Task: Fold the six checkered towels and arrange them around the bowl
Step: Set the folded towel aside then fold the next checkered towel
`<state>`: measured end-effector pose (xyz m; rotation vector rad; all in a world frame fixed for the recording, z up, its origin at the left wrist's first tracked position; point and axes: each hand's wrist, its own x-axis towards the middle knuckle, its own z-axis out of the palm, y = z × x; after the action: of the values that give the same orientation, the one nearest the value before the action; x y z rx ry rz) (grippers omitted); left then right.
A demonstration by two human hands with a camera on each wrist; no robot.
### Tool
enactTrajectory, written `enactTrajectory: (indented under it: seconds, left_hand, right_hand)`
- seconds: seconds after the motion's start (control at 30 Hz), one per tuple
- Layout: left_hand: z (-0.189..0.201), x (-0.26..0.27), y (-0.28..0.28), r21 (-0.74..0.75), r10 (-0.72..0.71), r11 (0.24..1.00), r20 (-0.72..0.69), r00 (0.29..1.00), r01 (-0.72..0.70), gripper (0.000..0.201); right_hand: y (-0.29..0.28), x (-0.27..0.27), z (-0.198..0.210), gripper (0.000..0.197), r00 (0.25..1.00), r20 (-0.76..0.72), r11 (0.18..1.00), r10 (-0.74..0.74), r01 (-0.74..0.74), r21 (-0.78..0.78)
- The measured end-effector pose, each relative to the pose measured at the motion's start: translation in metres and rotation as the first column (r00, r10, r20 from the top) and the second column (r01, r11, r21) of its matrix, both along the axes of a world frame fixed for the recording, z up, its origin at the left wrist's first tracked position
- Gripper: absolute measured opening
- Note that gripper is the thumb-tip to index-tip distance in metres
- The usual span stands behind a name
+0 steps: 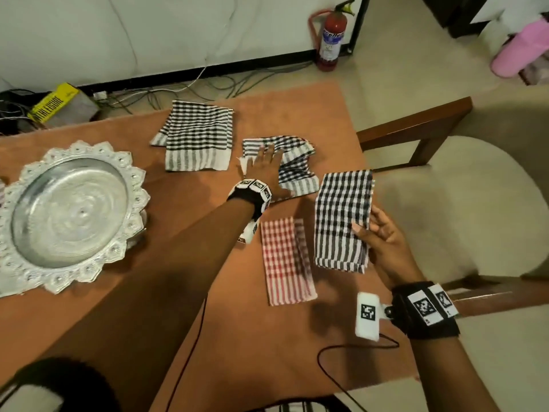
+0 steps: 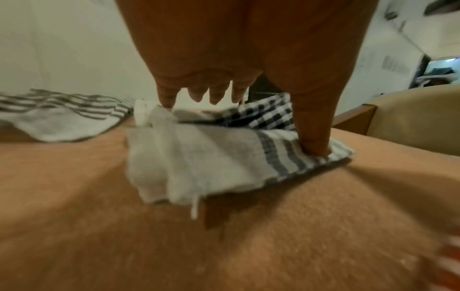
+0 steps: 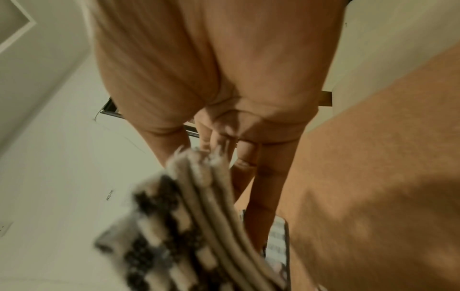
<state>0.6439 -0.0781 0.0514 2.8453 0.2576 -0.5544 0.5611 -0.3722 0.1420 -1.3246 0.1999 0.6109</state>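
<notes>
My right hand (image 1: 383, 239) pinches a folded towel (image 1: 343, 220) for placing while my left hand (image 1: 264, 165), fingers flat, presses the crumpled towel (image 1: 297, 171), to fold next

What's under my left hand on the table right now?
The left hand lies spread on a crumpled black checkered towel, thumb pressing its striped edge. Beneath the towel only the orange table cover shows around it; whatever lies directly under the cloth is hidden.
</notes>
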Motion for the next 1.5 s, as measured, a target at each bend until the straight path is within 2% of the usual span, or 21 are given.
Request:
enactTrajectory:
  seconds: [0.1, 0.17, 0.27, 0.37, 0.47, 0.5, 0.57, 0.7, 0.77, 0.87, 0.93, 0.97, 1.03, 1.1, 1.17, 1.2, 1.27, 1.33, 1.4, 1.43, 1.5]
  left_hand:
    - [-0.021, 0.014, -0.006, -0.017, 0.061, 0.998, -0.036, 0.998, -0.061, 0.106]
    - [-0.029, 0.019, -0.008, -0.046, 0.121, 0.992, 0.073, 0.99, -0.118, 0.081]
    - [-0.02, 0.019, -0.001, -0.13, 0.227, 0.971, 0.239, 0.944, -0.201, 0.04]
    - [0.01, 0.005, 0.014, -0.288, 0.413, 0.903, 0.372, 0.831, -0.319, 0.031]
    - [0.032, -0.038, 0.037, -0.478, 0.632, 0.76, 0.387, 0.672, -0.439, 0.019]
    - [0.032, -0.061, 0.046, -0.514, 0.688, 0.71, 0.363, 0.628, -0.481, 0.021]
    - [0.029, -0.115, 0.058, -0.542, 0.768, 0.623, 0.285, 0.574, -0.564, 0.038]
    - [0.036, -0.216, 0.06, -0.543, 0.858, 0.491, 0.166, 0.486, -0.681, 0.041]
    - [0.051, -0.249, 0.059, -0.502, 0.869, 0.481, 0.165, 0.467, -0.718, 0.037]
    - [0.08, -0.274, 0.049, -0.482, 0.866, 0.501, 0.271, 0.421, -0.719, 0.006]
    - [0.087, -0.291, 0.043, -0.509, 0.857, 0.512, 0.352, 0.376, -0.692, 0.026]
    - [0.085, -0.298, 0.043, -0.482, 0.831, 0.55, 0.394, 0.391, -0.682, 0.032]
    - [0.074, -0.308, 0.044, -0.359, 0.766, 0.635, 0.402, 0.501, -0.684, 0.033]
    - [0.051, -0.313, 0.049, -0.267, 0.738, 0.673, 0.305, 0.601, -0.69, 0.031]
    - [0.024, -0.315, 0.05, -0.277, 0.699, 0.712, 0.193, 0.689, -0.645, 0.041]
    - [0.012, -0.316, 0.051, -0.305, 0.687, 0.716, 0.148, 0.711, -0.628, 0.046]
    - [-0.004, -0.319, 0.049, -0.34, 0.679, 0.713, 0.118, 0.724, -0.613, 0.048]
    - [-0.007, -0.32, 0.047, -0.357, 0.684, 0.709, 0.14, 0.716, -0.608, 0.047]
    - [-0.006, -0.324, 0.046, -0.379, 0.688, 0.71, 0.195, 0.699, -0.594, 0.045]
    - [-0.006, -0.329, 0.047, -0.383, 0.691, 0.712, 0.233, 0.684, -0.588, 0.043]
    - [-0.003, -0.339, 0.052, -0.381, 0.721, 0.689, 0.271, 0.638, -0.617, 0.035]
  right_hand:
    - [-0.015, 0.019, -0.004, 0.068, 0.999, -0.004, 0.999, -0.047, 0.047, 0.001]
    - [-0.021, 0.028, -0.009, 0.072, 0.997, -0.007, 0.997, -0.071, 0.071, -0.003]
    - [-0.023, 0.036, -0.016, 0.065, 0.996, -0.006, 0.996, -0.085, 0.085, -0.003]
    - [-0.018, 0.044, -0.02, 0.07, 0.997, -0.025, 0.997, -0.07, 0.071, 0.014]
    - [-0.001, 0.06, -0.02, 0.072, 0.999, -0.031, 1.0, -0.012, 0.012, 0.026]
    - [0.01, 0.068, -0.018, 0.068, 0.999, -0.023, 0.999, 0.023, -0.022, 0.03]
    - [0.031, 0.083, -0.014, 0.062, 0.997, -0.009, 0.996, 0.076, -0.076, 0.047]
    - [0.089, 0.119, -0.011, 0.053, 0.976, 0.048, 0.97, 0.212, -0.216, 0.107]
    - [0.121, 0.138, -0.023, 0.046, 0.959, 0.078, 0.956, 0.273, -0.279, 0.088]
    - [0.155, 0.158, -0.064, 0.037, 0.927, 0.085, 0.928, 0.364, -0.354, -0.118]
    - [0.163, 0.159, -0.093, 0.035, 0.882, 0.075, 0.849, 0.465, -0.42, -0.321]
    - [0.162, 0.158, -0.104, 0.035, 0.865, 0.079, 0.806, 0.496, -0.425, -0.412]
    - [0.159, 0.155, -0.118, 0.047, 0.85, 0.113, 0.735, 0.515, -0.369, -0.568]
    - [0.159, 0.153, -0.125, 0.054, 0.839, 0.14, 0.687, 0.525, -0.321, -0.652]
    - [0.162, 0.154, -0.128, 0.055, 0.839, 0.132, 0.669, 0.529, -0.316, -0.673]
    - [0.164, 0.155, -0.131, 0.054, 0.843, 0.117, 0.662, 0.526, -0.318, -0.679]
    - [0.167, 0.153, -0.131, 0.054, 0.85, 0.094, 0.668, 0.518, -0.333, -0.666]
    - [0.169, 0.149, -0.128, 0.056, 0.876, 0.048, 0.72, 0.479, -0.361, -0.593]
    - [0.165, 0.145, -0.118, 0.059, 0.874, 0.028, 0.722, 0.485, -0.383, -0.576]
    - [0.163, 0.142, -0.108, 0.06, 0.849, 0.038, 0.668, 0.528, -0.387, -0.636]
    - [0.155, 0.135, -0.088, 0.064, 0.77, 0.093, 0.508, 0.631, -0.32, -0.8]
